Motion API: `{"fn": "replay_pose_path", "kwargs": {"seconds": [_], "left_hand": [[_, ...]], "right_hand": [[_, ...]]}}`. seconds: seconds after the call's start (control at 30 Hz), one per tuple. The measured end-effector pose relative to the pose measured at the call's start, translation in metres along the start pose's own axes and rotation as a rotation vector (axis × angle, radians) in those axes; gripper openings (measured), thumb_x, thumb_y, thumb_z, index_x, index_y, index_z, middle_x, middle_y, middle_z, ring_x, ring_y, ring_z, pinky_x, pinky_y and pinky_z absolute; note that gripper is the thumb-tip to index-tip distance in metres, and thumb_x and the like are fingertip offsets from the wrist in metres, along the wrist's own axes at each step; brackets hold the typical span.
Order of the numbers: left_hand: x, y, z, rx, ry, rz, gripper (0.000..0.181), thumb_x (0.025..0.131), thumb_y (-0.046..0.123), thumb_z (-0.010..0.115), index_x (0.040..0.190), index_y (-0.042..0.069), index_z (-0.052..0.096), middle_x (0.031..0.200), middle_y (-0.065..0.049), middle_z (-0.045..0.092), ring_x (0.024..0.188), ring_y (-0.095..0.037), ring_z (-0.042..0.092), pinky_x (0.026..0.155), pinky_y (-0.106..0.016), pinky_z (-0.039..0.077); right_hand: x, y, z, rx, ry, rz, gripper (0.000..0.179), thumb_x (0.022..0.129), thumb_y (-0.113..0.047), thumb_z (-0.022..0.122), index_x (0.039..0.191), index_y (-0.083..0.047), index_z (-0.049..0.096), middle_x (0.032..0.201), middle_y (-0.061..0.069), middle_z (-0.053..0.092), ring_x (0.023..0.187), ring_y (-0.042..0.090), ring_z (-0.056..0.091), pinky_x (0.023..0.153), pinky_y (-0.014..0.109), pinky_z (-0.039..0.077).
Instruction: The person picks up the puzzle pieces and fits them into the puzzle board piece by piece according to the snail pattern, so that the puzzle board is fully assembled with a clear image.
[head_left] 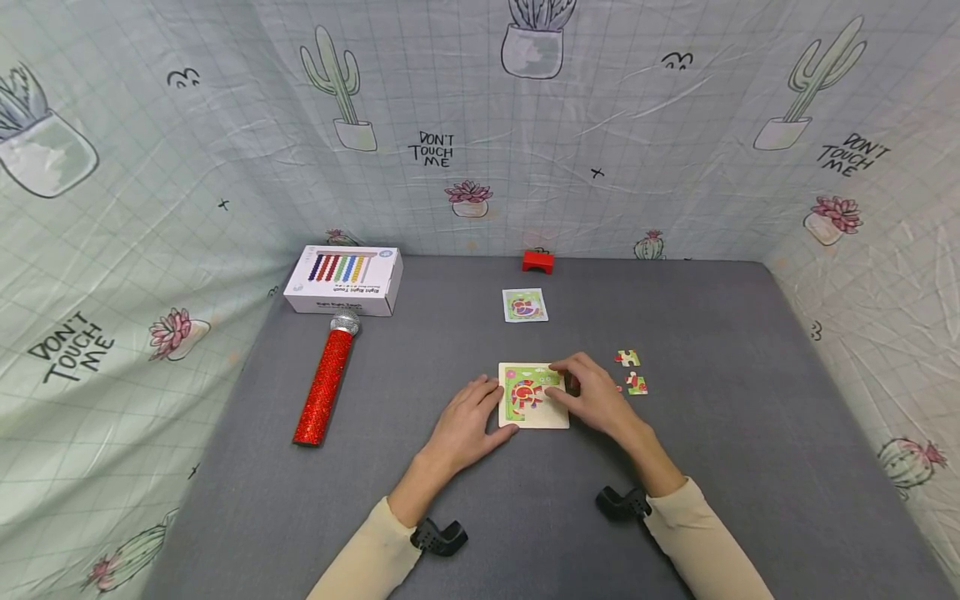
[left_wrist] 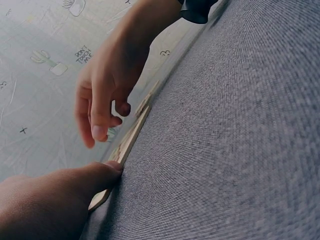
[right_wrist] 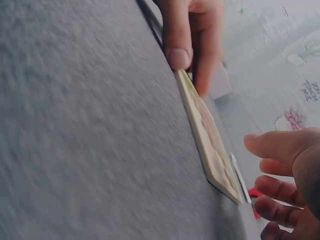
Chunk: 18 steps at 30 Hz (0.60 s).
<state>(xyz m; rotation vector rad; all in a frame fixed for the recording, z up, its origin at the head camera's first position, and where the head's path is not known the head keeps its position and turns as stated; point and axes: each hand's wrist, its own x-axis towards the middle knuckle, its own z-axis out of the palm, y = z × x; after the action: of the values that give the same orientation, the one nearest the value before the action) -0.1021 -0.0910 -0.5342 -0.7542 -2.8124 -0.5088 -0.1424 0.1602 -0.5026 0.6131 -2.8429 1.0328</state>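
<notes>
A small square wooden jigsaw board (head_left: 551, 417) lies on the grey table, its picture partly filled with green and red pieces. Bare wood shows along the lower right part. My left hand (head_left: 471, 419) holds the board at its near left corner, thumb on the near edge (left_wrist: 116, 167) and fingers along the left side. Over the board's right side hovers my right hand (head_left: 596, 397), fingers spread and loosely bent with nothing between them in the right wrist view. Loose jigsaw pieces (head_left: 637, 384) lie just right of that hand, one partly hidden behind it.
Beyond the board lies a small picture card (head_left: 525, 306), with a red arch block (head_left: 537, 262) farther back. A white box (head_left: 345, 281) stands at the back left. In front of it is a glittery red microphone (head_left: 326, 387). Printed cloth (head_left: 480, 108) hangs around the table.
</notes>
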Motion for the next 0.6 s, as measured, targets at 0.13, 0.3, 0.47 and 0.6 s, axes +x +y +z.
{"fn": "replay_pose_path", "kwargs": {"seconds": [0.13,0.3,0.47,0.6], "left_hand": [[0.0,0.0,0.001,-0.002,0.002,0.0,0.067,0.089,0.05,0.072,0.136,0.004,0.061,0.139,-0.01,0.061,0.138,-0.029,0.052,0.118,-0.044,0.042],[0.0,0.0,0.001,-0.008,0.005,0.001,0.067,0.088,0.05,0.073,0.136,0.004,0.061,0.138,-0.01,0.061,0.138,-0.029,0.052,0.117,-0.044,0.042],[0.0,0.0,0.0,-0.011,0.01,0.004,0.067,0.088,0.049,0.073,0.135,0.003,0.062,0.138,-0.01,0.062,0.138,-0.03,0.052,0.117,-0.045,0.043],[0.0,0.0,0.001,-0.001,0.006,0.008,0.066,0.088,0.049,0.073,0.135,0.004,0.062,0.138,-0.01,0.061,0.138,-0.029,0.052,0.117,-0.044,0.043]], "right_hand": [[-0.001,0.006,-0.007,-0.02,0.031,0.007,0.04,0.086,-0.024,0.08,0.119,-0.004,0.069,0.105,0.01,0.063,0.086,0.019,0.054,0.07,0.032,0.047],[-0.002,0.015,-0.017,-0.03,0.059,0.029,0.039,0.087,-0.024,0.078,0.119,-0.005,0.069,0.107,0.011,0.062,0.088,0.021,0.055,0.073,0.034,0.046],[-0.003,0.022,-0.026,-0.033,0.071,0.055,0.042,0.088,-0.025,0.078,0.122,-0.004,0.068,0.111,0.015,0.061,0.091,0.027,0.055,0.076,0.038,0.046],[-0.004,0.03,-0.033,-0.047,0.094,0.069,0.043,0.087,-0.026,0.078,0.123,-0.004,0.067,0.114,0.014,0.06,0.094,0.029,0.055,0.077,0.04,0.046]]}}
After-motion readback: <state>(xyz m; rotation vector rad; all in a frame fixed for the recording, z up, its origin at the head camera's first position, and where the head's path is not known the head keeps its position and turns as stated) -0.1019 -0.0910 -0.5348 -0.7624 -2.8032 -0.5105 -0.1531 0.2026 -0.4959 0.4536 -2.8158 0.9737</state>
